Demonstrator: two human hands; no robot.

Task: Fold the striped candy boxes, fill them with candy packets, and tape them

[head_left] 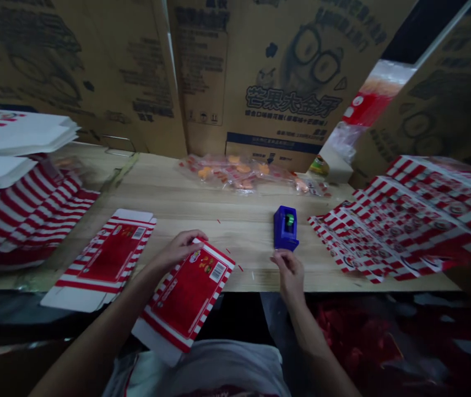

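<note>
My left hand (pixel 183 246) is closed on the top edge of a red-and-white striped carton (pixel 189 295). The carton is tilted, its barcode face up and its white end flap hanging toward my lap past the table edge. At the front of a blue tape dispenser (pixel 285 229), my right hand (pixel 291 271) pinches the end of the tape with thumb and forefinger; the clear strip itself barely shows. Inside the dispenser sits a green core. To the left of my left forearm, another carton (pixel 109 256) of the same print lies flat on the table.
Striped cartons (pixel 32 212) and white-sided ones (pixel 20 132) are stacked at the left. More striped cartons (pixel 409 220) fan out at the right. Clear packets with orange pieces (pixel 239 171) lie at the back, before large cardboard boxes (pixel 260 71). Small red scraps dot the wooden table (pixel 202 215).
</note>
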